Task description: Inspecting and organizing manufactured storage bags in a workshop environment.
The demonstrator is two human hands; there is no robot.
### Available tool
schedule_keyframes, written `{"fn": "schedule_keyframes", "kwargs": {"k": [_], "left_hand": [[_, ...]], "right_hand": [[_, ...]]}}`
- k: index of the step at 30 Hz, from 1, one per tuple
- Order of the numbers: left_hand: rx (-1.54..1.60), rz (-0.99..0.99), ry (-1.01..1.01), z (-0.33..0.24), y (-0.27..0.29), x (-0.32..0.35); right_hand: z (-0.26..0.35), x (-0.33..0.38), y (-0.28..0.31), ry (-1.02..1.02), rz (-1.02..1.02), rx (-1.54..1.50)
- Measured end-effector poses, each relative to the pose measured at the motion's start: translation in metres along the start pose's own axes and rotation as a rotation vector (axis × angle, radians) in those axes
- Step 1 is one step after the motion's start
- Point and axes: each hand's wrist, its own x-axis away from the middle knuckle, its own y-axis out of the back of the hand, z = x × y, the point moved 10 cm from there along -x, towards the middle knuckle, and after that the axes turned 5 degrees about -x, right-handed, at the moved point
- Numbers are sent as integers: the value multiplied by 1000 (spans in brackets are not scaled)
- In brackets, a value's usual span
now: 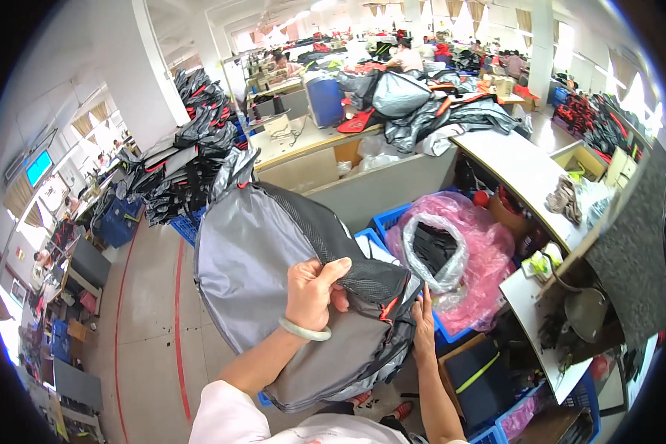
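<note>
Grey backpack (274,274) with black mesh panel, held up over blue crates (392,218): left hand (314,292) pinches its mesh edge, right hand (424,325), fingers spread, props the underside, keeping it off the floor (152,318).

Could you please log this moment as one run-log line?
left hand: grips grey backpack | right hand: flat against backpack's side | nearby: pink bag in blue crate

Backpack (274,274): 1 item, grey fabric, black mesh panel, red zip accents; held up off the floor, slumped, tilted, in front of blue crates.
</note>
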Motion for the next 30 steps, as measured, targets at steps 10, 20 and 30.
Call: {"fn": "schedule_keyframes", "kwargs": {"k": [10, 20, 30], "left_hand": [[-121, 271, 77, 97, -233, 66], [-206, 560, 312, 294, -407, 89], [-613, 1070, -710, 237, -490, 66]], "right_hand": [[2, 73, 227, 114, -116, 158], [18, 221, 358, 106, -1056, -352], [113, 174, 374, -209, -1216, 852]]}}
